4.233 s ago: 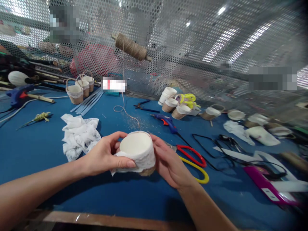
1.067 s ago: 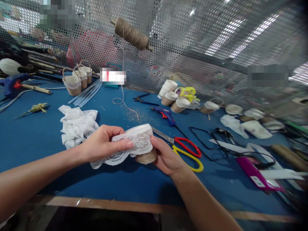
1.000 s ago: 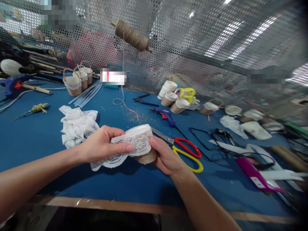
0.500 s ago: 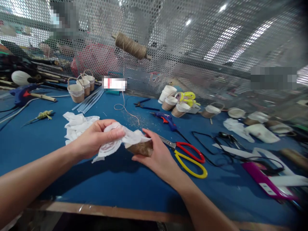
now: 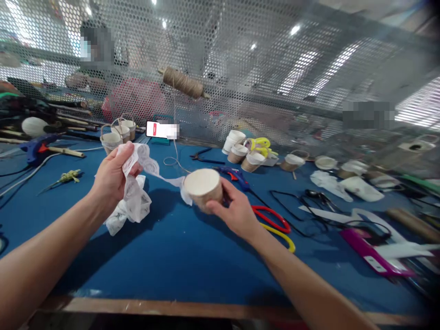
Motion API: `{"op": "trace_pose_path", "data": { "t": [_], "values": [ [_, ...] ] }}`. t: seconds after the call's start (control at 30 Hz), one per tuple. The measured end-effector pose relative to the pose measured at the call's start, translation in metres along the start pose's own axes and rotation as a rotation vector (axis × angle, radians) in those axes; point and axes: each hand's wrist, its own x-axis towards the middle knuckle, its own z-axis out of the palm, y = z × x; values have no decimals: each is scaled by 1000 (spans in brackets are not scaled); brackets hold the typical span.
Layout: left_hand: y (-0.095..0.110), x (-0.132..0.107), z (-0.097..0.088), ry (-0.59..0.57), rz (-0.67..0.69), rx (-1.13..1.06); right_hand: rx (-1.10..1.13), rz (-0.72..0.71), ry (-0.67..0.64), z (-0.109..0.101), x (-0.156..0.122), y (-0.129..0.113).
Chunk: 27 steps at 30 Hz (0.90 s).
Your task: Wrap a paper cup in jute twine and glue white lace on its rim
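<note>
My left hand point(image 5: 115, 172) is closed on a white lace ribbon point(image 5: 147, 164), raised over the blue table. The ribbon's loose folds hang below my fingers onto the table. A strip of it runs across to a small brown cup point(image 5: 205, 192) with a pale inside, and its end lies against the cup's left side. My right hand point(image 5: 237, 208) grips the cup from the right, with its mouth tilted up towards me. Just behind my right wrist, scissors with one red and one yellow handle point(image 5: 275, 217) lie partly hidden by my hand and arm.
A blue glue gun point(image 5: 237, 178) and pliers point(image 5: 208, 158) lie beyond my hands. Several finished cups point(image 5: 237, 152) stand along the mesh panel, below a twine spool point(image 5: 184, 82). At right are cables, white strips and a purple power strip point(image 5: 373, 254); another glue gun point(image 5: 34, 147) lies left.
My left hand has moved left and up, drawing the ribbon out into a strip. My right hand has turned the cup so that its open mouth shows.
</note>
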Motion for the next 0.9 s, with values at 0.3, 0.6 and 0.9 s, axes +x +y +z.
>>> {"op": "trace_pose_path", "data": {
  "t": [0.3, 0.6, 0.9],
  "values": [
    [12, -13, 12, 44, 129, 41, 282, 390, 113, 16, 50, 31],
    [29, -13, 8, -8, 305, 40, 136, 312, 52, 18, 50, 31],
    [-10, -44, 24, -200, -94, 181, -58, 257, 54, 45, 78, 47]
  ]
}}
